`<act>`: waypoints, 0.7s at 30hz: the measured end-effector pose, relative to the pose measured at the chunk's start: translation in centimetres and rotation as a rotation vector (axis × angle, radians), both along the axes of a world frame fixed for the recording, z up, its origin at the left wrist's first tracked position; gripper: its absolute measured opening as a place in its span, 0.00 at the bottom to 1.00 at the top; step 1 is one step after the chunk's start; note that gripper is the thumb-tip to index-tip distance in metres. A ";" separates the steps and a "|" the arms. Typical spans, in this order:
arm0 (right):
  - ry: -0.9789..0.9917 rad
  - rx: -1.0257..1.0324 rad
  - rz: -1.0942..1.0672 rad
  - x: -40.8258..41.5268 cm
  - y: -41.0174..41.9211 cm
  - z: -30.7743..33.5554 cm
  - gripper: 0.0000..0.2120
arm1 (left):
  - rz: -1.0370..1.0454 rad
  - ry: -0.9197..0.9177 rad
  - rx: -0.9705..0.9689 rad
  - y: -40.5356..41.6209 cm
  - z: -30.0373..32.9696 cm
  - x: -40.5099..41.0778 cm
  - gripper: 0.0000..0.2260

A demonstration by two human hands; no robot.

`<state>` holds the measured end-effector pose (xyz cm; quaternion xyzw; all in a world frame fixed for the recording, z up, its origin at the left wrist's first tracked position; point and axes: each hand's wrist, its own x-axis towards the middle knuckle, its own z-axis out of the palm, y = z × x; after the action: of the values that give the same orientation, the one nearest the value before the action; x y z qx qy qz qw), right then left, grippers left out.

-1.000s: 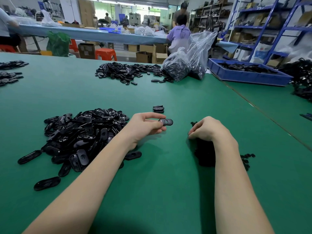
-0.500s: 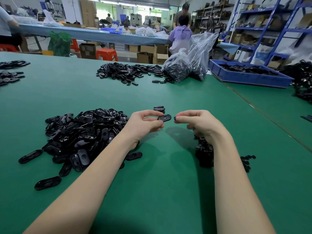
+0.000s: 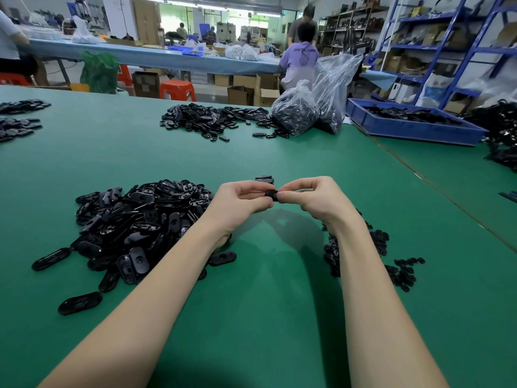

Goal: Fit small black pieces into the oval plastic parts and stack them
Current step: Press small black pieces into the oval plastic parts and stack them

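While both hands meet mid-air above the green mat (image 3: pixel 265 317), the oval plastic part (image 3: pixel 270 195) sits pinched between them, only a small dark bit showing btwn the fingertips. Left hand (image 3: pixel 242 201) grips it from the left w/ thumb + curled fingers; right hand (image 3: pixel 313 198) closes on it from the right, fingers curled over the top. Can't tell if the small black piece is already seated or still under the right fingertips, since it's hidden.

Key relation: part's long axis looks roughly left-right, running hand to hand, so the insert prob goes in from the right side while left acts as the fixture. Judgement only.

Stack (image 3: pixel 264 179) of done parts lies on the mat just beyond the hands, slightly left of the pinch point, so the left hand is nearer for the drop-off. Supply: pile of oval parts (image 3: pixel 134 225) at left, beside the left forearm; heap of small black pieces (image 3: pixel 377 242) at right, partly behind the right forearm. Both w/in easy reach.
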<state>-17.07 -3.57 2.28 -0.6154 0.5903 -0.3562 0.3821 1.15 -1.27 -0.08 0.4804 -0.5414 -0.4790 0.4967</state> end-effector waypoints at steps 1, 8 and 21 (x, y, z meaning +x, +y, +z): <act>0.001 0.001 0.007 0.0 0.0 0.0 0.03 | -0.002 -0.002 -0.001 0.0 0.0 0.0 0.12; 0.023 -0.014 0.040 0.3 0.1 0.5 0.03 | -0.016 -0.046 0.003 0.0 0.2 0.2 0.12; -0.026 0.064 0.044 0.0 0.8 0.9 0.10 | -0.078 0.212 0.090 0.0 0.7 0.4 0.10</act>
<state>-17.05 -2.81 3.15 -0.6111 0.5827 -0.3365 0.4168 1.53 -1.28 0.58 0.4276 -0.4820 -0.5698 0.5100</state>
